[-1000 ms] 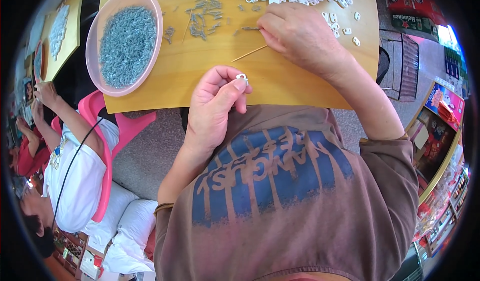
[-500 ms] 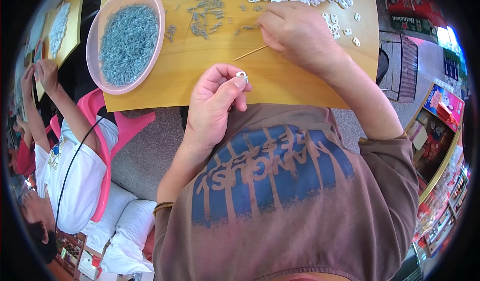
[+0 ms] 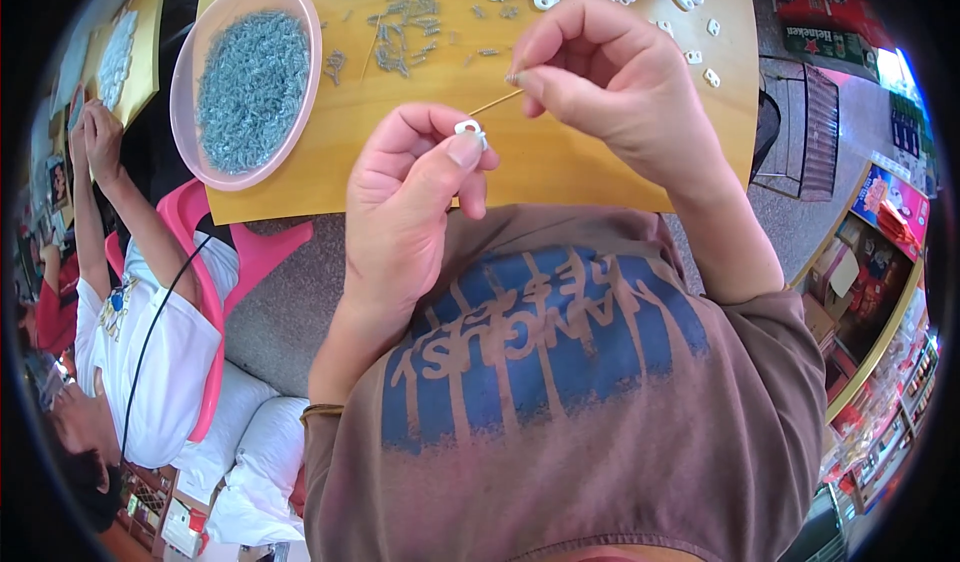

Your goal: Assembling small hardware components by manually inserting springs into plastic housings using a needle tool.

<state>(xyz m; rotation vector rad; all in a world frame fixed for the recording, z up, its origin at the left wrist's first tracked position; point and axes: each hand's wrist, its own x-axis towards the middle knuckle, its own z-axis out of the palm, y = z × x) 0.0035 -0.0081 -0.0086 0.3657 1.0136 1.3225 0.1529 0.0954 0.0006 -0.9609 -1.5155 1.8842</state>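
The white plastic piece [image 3: 466, 127] is small and rounded, its hole showing just past my left thumbnail. My left hand [image 3: 410, 172] pinches it between thumb and fingers above the near edge of the worktop [image 3: 580, 174], fingers bent. My right hand [image 3: 610, 77], farther out with wrist arched, pinches a tiny grey spring [image 3: 512, 79]; a thin tan stick [image 3: 496, 102] slants from there toward the piece, whether touching I cannot tell.

Right hand [image 3: 625, 92] reaches farther forward than left hand [image 3: 405, 182], fingers [image 3: 420, 120] of both pinched.
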